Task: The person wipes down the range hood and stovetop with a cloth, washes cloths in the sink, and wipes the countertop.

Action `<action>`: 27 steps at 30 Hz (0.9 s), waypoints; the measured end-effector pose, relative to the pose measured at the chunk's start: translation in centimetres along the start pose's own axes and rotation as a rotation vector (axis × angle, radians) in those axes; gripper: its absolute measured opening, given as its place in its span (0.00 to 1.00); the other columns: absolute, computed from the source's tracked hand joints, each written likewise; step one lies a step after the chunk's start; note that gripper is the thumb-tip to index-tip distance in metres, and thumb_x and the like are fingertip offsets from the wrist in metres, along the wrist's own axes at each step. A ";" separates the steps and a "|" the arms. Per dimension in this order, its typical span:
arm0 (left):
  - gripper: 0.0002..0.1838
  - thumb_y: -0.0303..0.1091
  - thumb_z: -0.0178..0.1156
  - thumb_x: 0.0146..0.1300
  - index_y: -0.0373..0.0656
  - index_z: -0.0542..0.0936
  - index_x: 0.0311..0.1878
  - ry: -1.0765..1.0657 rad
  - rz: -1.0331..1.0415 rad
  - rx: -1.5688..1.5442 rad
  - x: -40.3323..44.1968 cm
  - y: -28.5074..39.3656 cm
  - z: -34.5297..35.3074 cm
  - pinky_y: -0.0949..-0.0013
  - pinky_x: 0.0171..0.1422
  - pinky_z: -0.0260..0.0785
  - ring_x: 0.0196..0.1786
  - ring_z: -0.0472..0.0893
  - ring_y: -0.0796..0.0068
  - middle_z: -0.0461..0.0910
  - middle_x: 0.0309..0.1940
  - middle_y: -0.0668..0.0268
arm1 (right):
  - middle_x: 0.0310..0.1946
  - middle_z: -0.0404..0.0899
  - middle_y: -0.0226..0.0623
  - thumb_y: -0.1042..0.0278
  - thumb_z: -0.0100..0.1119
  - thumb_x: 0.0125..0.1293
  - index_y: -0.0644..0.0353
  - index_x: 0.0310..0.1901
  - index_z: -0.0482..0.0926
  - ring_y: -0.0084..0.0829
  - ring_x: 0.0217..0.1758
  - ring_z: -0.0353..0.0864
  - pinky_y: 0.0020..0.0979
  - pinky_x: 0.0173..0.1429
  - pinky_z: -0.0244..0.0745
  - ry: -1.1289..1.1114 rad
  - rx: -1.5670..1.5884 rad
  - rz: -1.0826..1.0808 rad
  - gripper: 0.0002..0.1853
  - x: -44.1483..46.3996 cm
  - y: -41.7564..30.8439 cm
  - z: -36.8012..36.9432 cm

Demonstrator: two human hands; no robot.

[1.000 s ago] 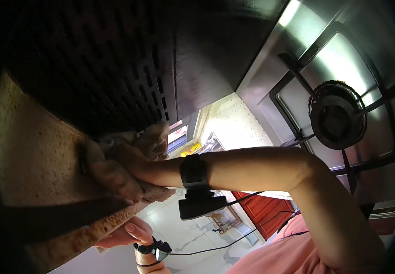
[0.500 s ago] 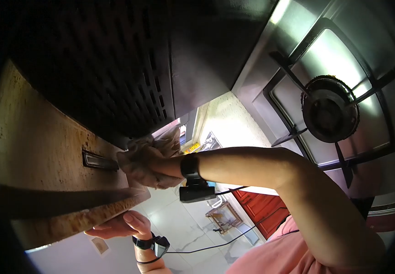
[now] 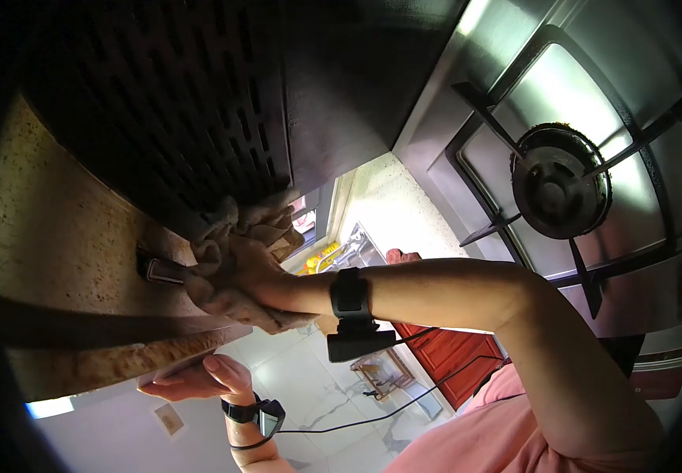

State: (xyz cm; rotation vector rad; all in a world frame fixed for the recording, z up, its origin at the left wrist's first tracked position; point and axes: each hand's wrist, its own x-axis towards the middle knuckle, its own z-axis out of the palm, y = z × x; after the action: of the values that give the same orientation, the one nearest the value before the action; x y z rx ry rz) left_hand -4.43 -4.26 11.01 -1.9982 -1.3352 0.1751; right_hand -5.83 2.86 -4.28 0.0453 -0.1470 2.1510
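Observation:
My right hand (image 3: 256, 272) reaches across the middle of the view, its fingers wrapped in a crumpled greyish-beige cloth (image 3: 223, 292). The cloth presses on a grease-stained panel (image 3: 73, 213) that looks like part of a range hood, and it covers one end of a small rectangular fitting (image 3: 163, 270). Some of my right fingers are hidden by the cloth. Lower left, my left hand (image 3: 199, 378) has its fingers stretched out beside the panel's brown-stained edge (image 3: 120, 366). I cannot tell whether it touches that edge. Both wrists wear black straps with small devices.
A dark slotted panel (image 3: 175, 102) fills the upper left. To the right is a steel gas stove with a burner (image 3: 558, 185) and black pan supports (image 3: 589, 276). Beyond my arm are a speckled counter (image 3: 388, 205) and a red cabinet (image 3: 451, 363). A cable (image 3: 357, 430) trails from my left wrist.
My right hand and the cloth have moved slightly left, and the cloth now overlaps the fitting's end. My left hand has shifted slightly up and left. The view has shifted a little.

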 end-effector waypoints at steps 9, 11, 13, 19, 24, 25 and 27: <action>0.49 0.45 0.53 0.61 0.34 0.32 0.73 0.023 -0.027 -0.040 0.1 0.1 0.4 0.53 0.76 0.36 0.76 0.44 0.55 0.34 0.74 0.53 | 0.35 0.83 0.40 0.56 0.66 0.55 0.62 0.47 0.77 0.32 0.38 0.81 0.30 0.46 0.75 0.082 0.041 0.187 0.22 4.4 3.0 3.3; 0.48 0.45 0.52 0.62 0.33 0.34 0.73 0.026 -0.014 -0.054 0.2 0.1 0.5 0.53 0.77 0.35 0.76 0.44 0.54 0.35 0.74 0.52 | 0.35 0.83 0.39 0.55 0.66 0.55 0.62 0.47 0.77 0.31 0.38 0.81 0.30 0.46 0.75 0.035 0.077 0.209 0.22 4.2 2.8 3.3; 0.45 0.45 0.50 0.63 0.32 0.39 0.73 0.024 0.029 -0.069 0.8 0.2 0.8 0.53 0.77 0.33 0.76 0.43 0.54 0.38 0.74 0.51 | 0.35 0.83 0.39 0.55 0.66 0.55 0.62 0.47 0.77 0.31 0.38 0.81 0.30 0.46 0.75 -0.013 0.115 0.190 0.22 3.5 2.0 2.9; 0.51 0.40 0.53 0.54 0.31 0.33 0.72 0.078 -0.023 -0.114 0.5 -0.3 0.6 0.54 0.73 0.47 0.72 0.53 0.54 0.40 0.73 0.45 | 0.35 0.82 0.39 0.54 0.65 0.56 0.62 0.47 0.77 0.31 0.38 0.81 0.29 0.45 0.75 -0.080 0.156 0.173 0.23 3.5 1.7 3.6; 0.51 0.39 0.53 0.53 0.33 0.34 0.73 0.071 -0.018 -0.162 0.1 -1.5 0.1 0.55 0.72 0.48 0.71 0.55 0.55 0.41 0.73 0.48 | 0.35 0.82 0.39 0.53 0.64 0.56 0.61 0.47 0.77 0.31 0.38 0.81 0.29 0.45 0.75 -0.092 0.177 0.176 0.23 3.9 1.4 3.5; 0.51 0.39 0.54 0.52 0.33 0.34 0.73 0.085 -0.045 -0.149 0.1 -1.3 0.1 0.55 0.72 0.48 0.71 0.55 0.55 0.42 0.73 0.48 | 0.35 0.82 0.39 0.53 0.64 0.56 0.61 0.47 0.77 0.31 0.38 0.81 0.29 0.45 0.75 -0.093 0.184 0.175 0.23 3.8 1.3 3.4; 0.52 0.39 0.54 0.52 0.33 0.35 0.73 0.079 -0.038 -0.136 0.5 -0.5 0.6 0.55 0.73 0.48 0.71 0.55 0.55 0.41 0.73 0.48 | 0.35 0.82 0.39 0.52 0.64 0.57 0.61 0.47 0.77 0.31 0.38 0.81 0.29 0.45 0.75 -0.105 0.190 0.173 0.23 3.8 0.6 3.2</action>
State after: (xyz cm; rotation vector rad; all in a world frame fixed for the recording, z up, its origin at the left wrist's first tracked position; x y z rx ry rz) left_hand -4.89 -3.38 11.01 -2.0678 -1.3653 -0.0128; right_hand -8.48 5.25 -0.84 0.2642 -0.0070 2.3304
